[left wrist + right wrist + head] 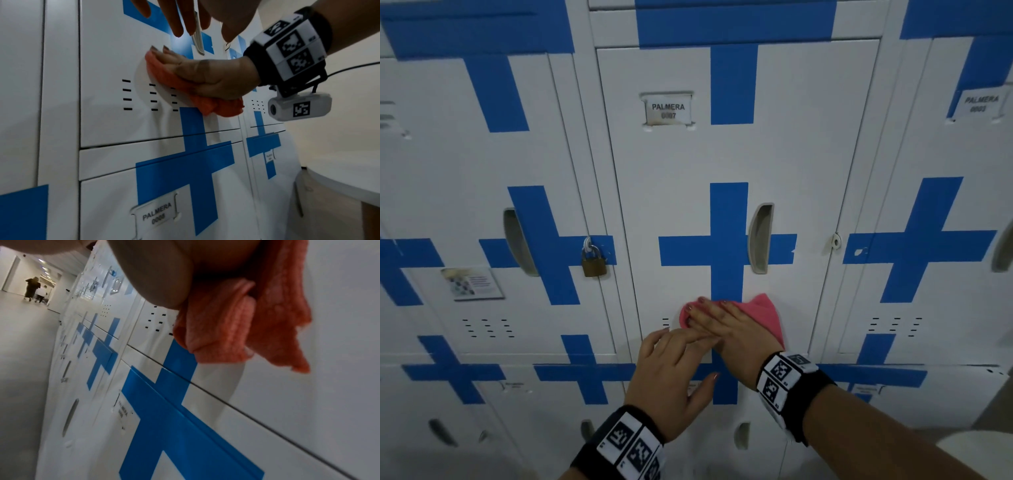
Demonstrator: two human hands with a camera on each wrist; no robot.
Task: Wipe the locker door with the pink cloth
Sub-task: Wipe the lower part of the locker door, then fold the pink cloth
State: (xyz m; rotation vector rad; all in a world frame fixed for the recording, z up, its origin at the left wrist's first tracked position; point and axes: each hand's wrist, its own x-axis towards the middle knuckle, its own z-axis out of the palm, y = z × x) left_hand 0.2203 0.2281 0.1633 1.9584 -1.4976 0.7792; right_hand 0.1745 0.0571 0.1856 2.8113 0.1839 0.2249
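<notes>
Cloth (763,313), pink, lies flat against the door (722,154) low down, just under the blue cross (727,246), in the head view; the right hand (732,329) presses it with straight fingers. The left hand (671,373) hovers relaxed beside it, holding nothing. The label (668,110) reads "PALMERA", the number blurred. A padlock (594,262) hangs on the door to the left.

Left wrist view: the cloth covers part of the vent slots (152,97); a lower label (157,213) reads "PALMERA".

Right wrist view: bunched cloth folds hang below the palm.
</notes>
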